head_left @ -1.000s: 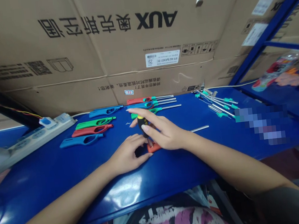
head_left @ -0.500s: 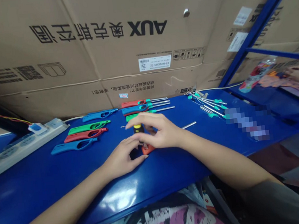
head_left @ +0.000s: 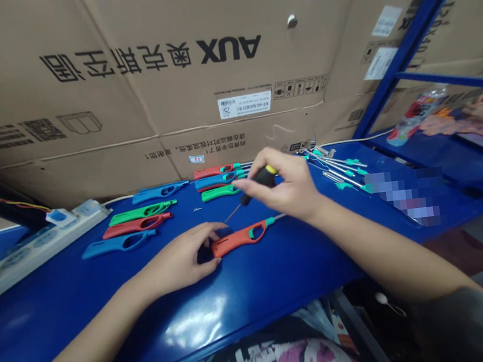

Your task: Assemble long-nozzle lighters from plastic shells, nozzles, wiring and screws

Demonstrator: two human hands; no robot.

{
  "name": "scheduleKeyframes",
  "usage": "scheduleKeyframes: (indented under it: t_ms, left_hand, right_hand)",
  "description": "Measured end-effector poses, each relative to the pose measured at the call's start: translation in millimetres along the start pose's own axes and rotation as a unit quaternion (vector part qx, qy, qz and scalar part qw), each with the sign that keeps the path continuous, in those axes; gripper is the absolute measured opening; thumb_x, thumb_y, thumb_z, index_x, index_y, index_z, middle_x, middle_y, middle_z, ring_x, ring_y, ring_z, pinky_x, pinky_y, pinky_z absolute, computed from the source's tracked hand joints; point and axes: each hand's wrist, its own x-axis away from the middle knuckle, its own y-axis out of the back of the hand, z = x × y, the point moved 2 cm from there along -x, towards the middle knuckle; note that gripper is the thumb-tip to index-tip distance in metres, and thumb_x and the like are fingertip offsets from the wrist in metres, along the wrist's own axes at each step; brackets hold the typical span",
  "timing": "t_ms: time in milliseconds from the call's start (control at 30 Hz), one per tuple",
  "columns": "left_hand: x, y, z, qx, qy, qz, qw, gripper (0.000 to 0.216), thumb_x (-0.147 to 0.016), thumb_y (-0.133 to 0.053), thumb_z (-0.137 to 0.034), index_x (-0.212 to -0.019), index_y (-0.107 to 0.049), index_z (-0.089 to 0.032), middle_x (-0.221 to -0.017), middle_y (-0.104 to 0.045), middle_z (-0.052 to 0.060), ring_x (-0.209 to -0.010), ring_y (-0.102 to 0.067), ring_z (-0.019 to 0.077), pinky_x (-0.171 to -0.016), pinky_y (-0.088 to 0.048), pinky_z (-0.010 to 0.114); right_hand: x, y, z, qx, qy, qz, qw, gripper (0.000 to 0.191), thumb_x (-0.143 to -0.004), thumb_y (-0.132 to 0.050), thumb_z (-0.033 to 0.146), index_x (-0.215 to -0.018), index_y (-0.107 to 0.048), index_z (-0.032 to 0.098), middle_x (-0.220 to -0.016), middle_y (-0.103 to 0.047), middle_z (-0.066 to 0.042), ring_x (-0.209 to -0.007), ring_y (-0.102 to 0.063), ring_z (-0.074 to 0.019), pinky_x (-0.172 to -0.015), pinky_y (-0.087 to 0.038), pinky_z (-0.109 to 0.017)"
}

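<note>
Toward the left edge of the worktop [head_left: 269,281], four lighter bodies [head_left: 121,244] are laid without rods and may be judged not yet dealt with. Near the middle of the back edge, three lighters [head_left: 213,181] are lined up; rods are seen on the red and blue ones, so these appear further along, while the front of the green one is hidden. Nearer the front edge, the orange lighter [head_left: 233,242] is laid flat, a rod already set in its nose; its butt end is pinched between thumb and fingers of the left hand [head_left: 180,257]. A screwdriver [head_left: 263,182] is clasped firmly in the right hand [head_left: 292,192], its tip beside the left forefinger; whether any fastening is complete cannot be told. Toward the back right, green-tipped rods [head_left: 354,162] are heaped, apparently unused.

Compared with half a second ago, the butt end is kept in the left hand, whereas the screwdriver, then held upright over the orange lighter, has been lifted and tilted, and the trigger opening has been uncovered.
</note>
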Motion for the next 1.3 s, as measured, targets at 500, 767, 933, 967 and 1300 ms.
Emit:
scheduleKeyframes:
  t_ms: [500, 767, 933, 967, 1300]
  left_hand:
    - [-7.5, -18.9, -2.2, -0.088, -0.012, -0.045, 0.995, 0.034, -0.097, -0.052, -0.046, -0.123, -0.062, -0.025, -0.115, -0.064, 0.007, -0.101, -0.065, 0.0227, -0.085, -0.051, 0.032]
    - [-2.5, -4.3, 11.2, -0.132, -0.001, -0.042, 0.99, 0.038, -0.089, -0.063, -0.054, -0.117, -0.064, -0.027, -0.107, -0.066, 0.003, -0.091, -0.066, 0.021, -0.073, -0.049, 0.027]
    - [-0.3, -2.7, 12.8, -0.115, 0.0, -0.024, 0.993, 0.031, -0.091, -0.062, -0.048, -0.113, -0.065, -0.026, -0.099, -0.065, 0.002, -0.082, -0.065, 0.0179, -0.068, -0.048, 0.025]
    - [-0.5, -3.7, 13.4, -0.104, -0.002, -0.024, 0.994, 0.03, -0.092, -0.061, -0.046, -0.113, -0.065, -0.025, -0.099, -0.065, 0.002, -0.082, -0.065, 0.0176, -0.068, -0.048, 0.025]
    - [-16.9, 25.8, 27.7, -0.077, -0.058, -0.094, 0.991, 0.033, -0.097, -0.055, -0.044, -0.117, -0.065, -0.02, -0.109, -0.062, 0.009, -0.095, -0.063, 0.0206, -0.085, -0.053, 0.031]
  right_hand:
    - [40.7, 88.7, -149.3, 0.318, -0.2, -0.093, 0.922, 0.018, -0.088, -0.061, 0.031, -0.075, -0.051, 0.023, -0.082, -0.061, -0.005, -0.083, -0.059, -0.0219, -0.081, -0.047, -0.035]
    - [52.6, 71.8, -164.7, 0.31, -0.235, 0.091, 0.917, 0.007, -0.09, -0.058, 0.024, -0.086, -0.062, 0.019, -0.096, -0.062, -0.009, -0.092, -0.062, -0.0221, -0.089, -0.049, -0.033]
    - [68.7, 64.3, -177.4, 0.305, -0.273, 0.253, 0.876, 0.013, -0.082, -0.065, 0.013, -0.092, -0.07, 0.017, -0.104, -0.061, -0.01, -0.095, -0.064, -0.0212, -0.093, -0.051, -0.034]
    - [71.8, 63.8, -178.9, 0.303, -0.279, 0.286, 0.865, 0.015, -0.081, -0.067, 0.012, -0.095, -0.071, 0.017, -0.105, -0.062, -0.01, -0.094, -0.065, -0.0206, -0.092, -0.051, -0.033]
    - [78.3, 71.7, -189.0, 0.317, -0.294, 0.391, 0.813, 0.033, -0.098, -0.06, 0.036, -0.127, -0.06, 0.018, -0.129, -0.061, -0.01, -0.108, -0.064, -0.0223, -0.091, -0.056, -0.044]
